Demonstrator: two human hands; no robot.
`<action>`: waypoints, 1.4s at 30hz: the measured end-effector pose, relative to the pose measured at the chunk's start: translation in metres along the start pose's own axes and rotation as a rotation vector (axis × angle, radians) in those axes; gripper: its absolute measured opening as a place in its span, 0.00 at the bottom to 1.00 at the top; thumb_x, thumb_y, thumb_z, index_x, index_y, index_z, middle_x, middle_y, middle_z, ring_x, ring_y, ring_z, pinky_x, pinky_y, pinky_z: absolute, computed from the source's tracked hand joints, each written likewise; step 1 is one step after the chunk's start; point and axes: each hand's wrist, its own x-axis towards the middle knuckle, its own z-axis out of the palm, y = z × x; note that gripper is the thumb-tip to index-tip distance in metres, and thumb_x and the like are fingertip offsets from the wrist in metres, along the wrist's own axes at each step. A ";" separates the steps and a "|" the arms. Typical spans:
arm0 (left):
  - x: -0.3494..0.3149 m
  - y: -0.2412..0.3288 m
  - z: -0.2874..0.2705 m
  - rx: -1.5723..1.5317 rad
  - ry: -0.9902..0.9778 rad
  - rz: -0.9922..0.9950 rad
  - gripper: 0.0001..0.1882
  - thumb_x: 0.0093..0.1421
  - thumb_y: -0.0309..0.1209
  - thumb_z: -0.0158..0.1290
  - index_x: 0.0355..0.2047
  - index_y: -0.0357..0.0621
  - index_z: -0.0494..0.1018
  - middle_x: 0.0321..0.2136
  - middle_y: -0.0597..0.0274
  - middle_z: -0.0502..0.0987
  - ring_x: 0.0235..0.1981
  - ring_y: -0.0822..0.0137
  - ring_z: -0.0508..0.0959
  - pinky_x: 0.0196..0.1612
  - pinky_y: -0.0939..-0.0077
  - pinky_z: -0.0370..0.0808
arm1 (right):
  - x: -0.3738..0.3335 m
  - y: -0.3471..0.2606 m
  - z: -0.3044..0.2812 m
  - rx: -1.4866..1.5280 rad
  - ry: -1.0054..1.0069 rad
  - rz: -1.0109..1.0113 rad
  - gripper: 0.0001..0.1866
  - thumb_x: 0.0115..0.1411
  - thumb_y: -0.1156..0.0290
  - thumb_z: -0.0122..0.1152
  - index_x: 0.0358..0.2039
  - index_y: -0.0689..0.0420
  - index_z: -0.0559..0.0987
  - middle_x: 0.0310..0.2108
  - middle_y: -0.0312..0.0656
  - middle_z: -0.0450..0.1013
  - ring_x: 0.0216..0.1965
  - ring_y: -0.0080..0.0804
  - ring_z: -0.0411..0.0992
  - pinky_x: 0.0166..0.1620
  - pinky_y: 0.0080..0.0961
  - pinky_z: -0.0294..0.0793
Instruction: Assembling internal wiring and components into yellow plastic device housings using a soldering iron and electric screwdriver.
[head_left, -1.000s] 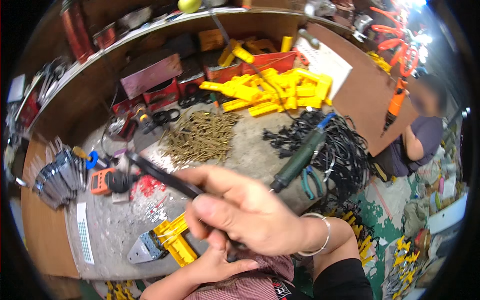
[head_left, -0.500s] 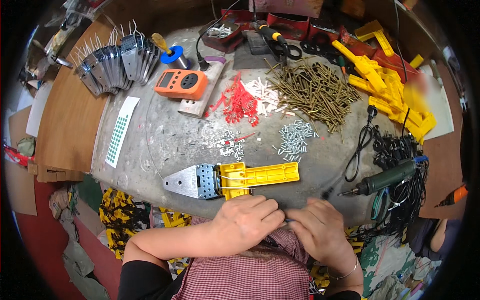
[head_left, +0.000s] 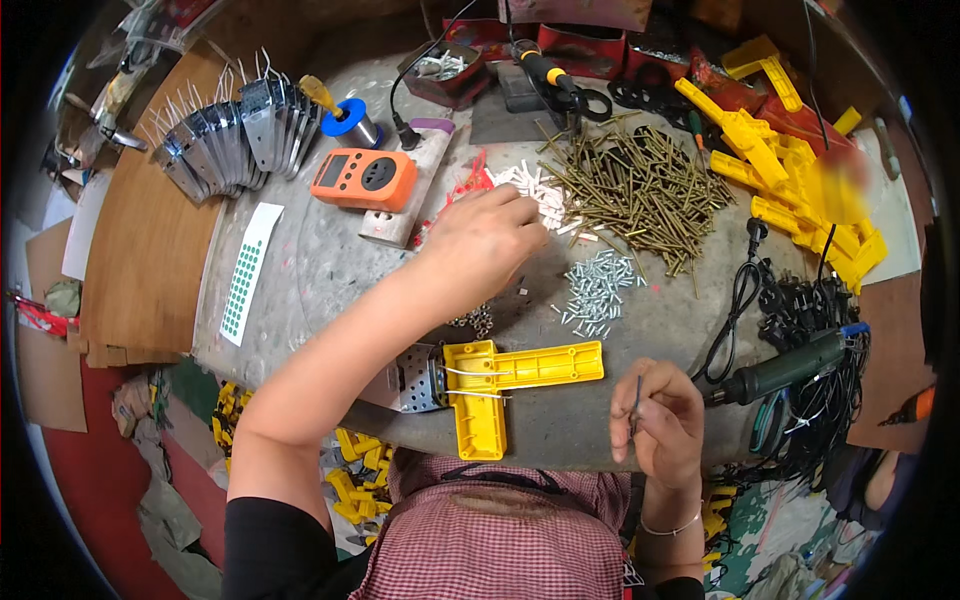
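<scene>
My left hand (head_left: 485, 238) reaches palm down over the small red pieces (head_left: 470, 182) and white tube-like pieces (head_left: 535, 185). Its fingers curl downward, and their tips are hidden. Held above the table's front edge, my right hand (head_left: 660, 420) pinches a thin dark wire-like piece (head_left: 637, 395); its exact kind is unclear. Between my arms lies a yellow T-shaped plastic half-shell (head_left: 548, 365), open side up, with two thin pale wires across it. It is joined to a perforated metal plate (head_left: 415, 378), partly covered by my left forearm.
Silver screws (head_left: 600, 290) and a heap of long brass-coloured screws (head_left: 645, 195) lie ahead. An orange meter (head_left: 365, 178) stands left. Yellow shells (head_left: 780, 170), black cables (head_left: 800, 300) and a green electric screwdriver (head_left: 785, 368) occupy the right. Metal plates (head_left: 225, 135) stand far left.
My left hand has left my right hand and moved forward to the red and white pieces. My right hand has risen slightly and turned, showing the dark piece. The yellow shell's lower part is uncovered.
</scene>
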 end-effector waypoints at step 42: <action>-0.045 0.079 -0.023 -1.385 -0.012 -0.788 0.06 0.55 0.22 0.61 0.32 0.35 0.76 0.33 0.60 0.78 0.35 0.72 0.76 0.41 0.78 0.73 | 0.020 0.005 0.017 -0.611 0.132 -0.024 0.04 0.57 0.76 0.65 0.33 0.61 0.80 0.14 0.32 0.66 0.18 0.12 0.59 0.23 0.16 0.58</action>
